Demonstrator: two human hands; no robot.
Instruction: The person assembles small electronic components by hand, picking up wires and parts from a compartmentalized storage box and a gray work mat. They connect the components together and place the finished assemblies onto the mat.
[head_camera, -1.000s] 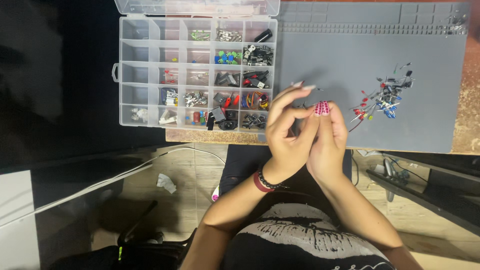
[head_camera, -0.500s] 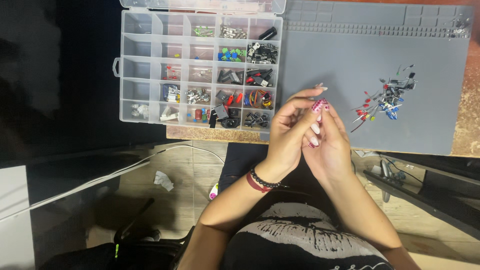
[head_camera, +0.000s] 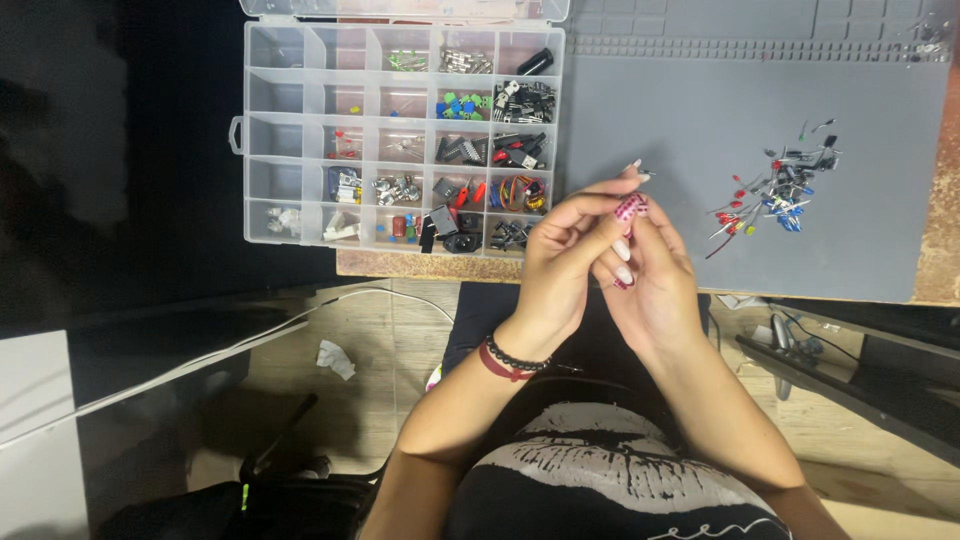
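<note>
Grey silicone mat (head_camera: 680, 110) covered the desk under my hands. My left hand (head_camera: 560, 265) and right hand (head_camera: 655, 275) met above its near edge, fingers (head_camera: 628, 210) pinched narrow on a tiny component (head_camera: 643, 174), probably a wire lead; too small to tell. Loose LEDs (head_camera: 770, 195) lay well right, the clear parts organizer (head_camera: 400, 140) left.

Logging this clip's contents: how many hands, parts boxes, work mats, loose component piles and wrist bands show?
Hands: 2, the left hand and the right hand
Clear parts box: 1
Grey work mat: 1
Loose component pile: 1
Wrist bands on the left wrist: 2
Total: 7
</note>
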